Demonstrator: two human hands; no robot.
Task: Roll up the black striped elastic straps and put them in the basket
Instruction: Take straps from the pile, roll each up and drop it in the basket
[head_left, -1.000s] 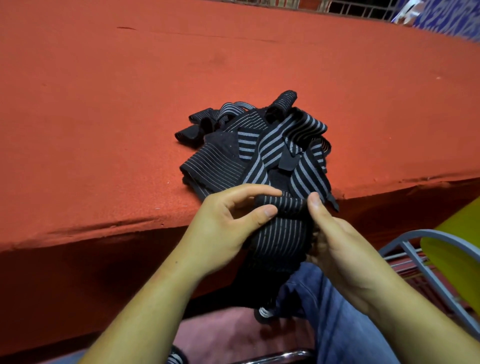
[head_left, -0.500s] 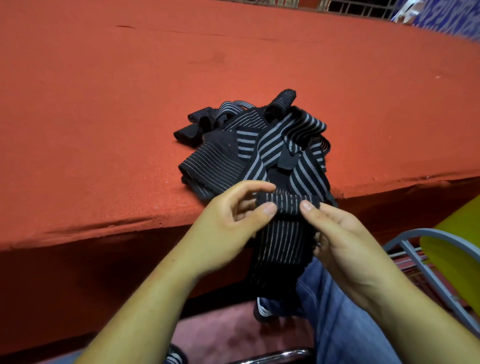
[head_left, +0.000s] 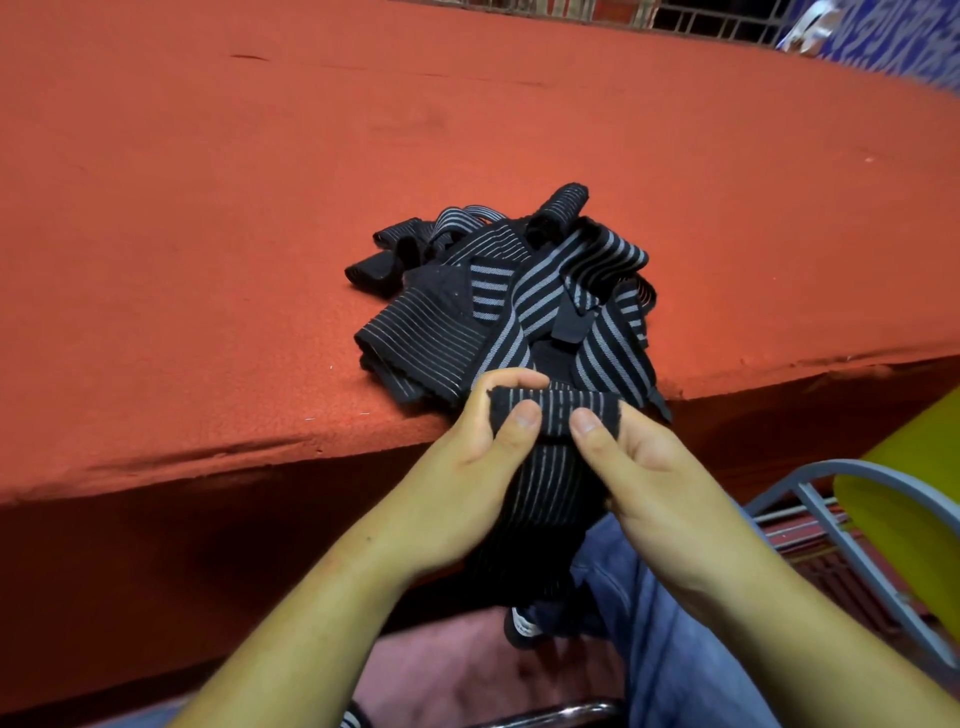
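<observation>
Progress looks early: one strap (head_left: 555, 410) is partly rolled. Its short coil is pinched between thumb and fingers of the left hand (head_left: 467, 467) at one end and of the right hand (head_left: 660, 483) at the other, both thumbs pressing its near face. The unrolled tail hangs down between the wrists. Just beyond the hands, a tangled heap of straps (head_left: 519, 296) waits on the red table (head_left: 208, 260), apparently none of them properly coiled. No basket shows.
</observation>
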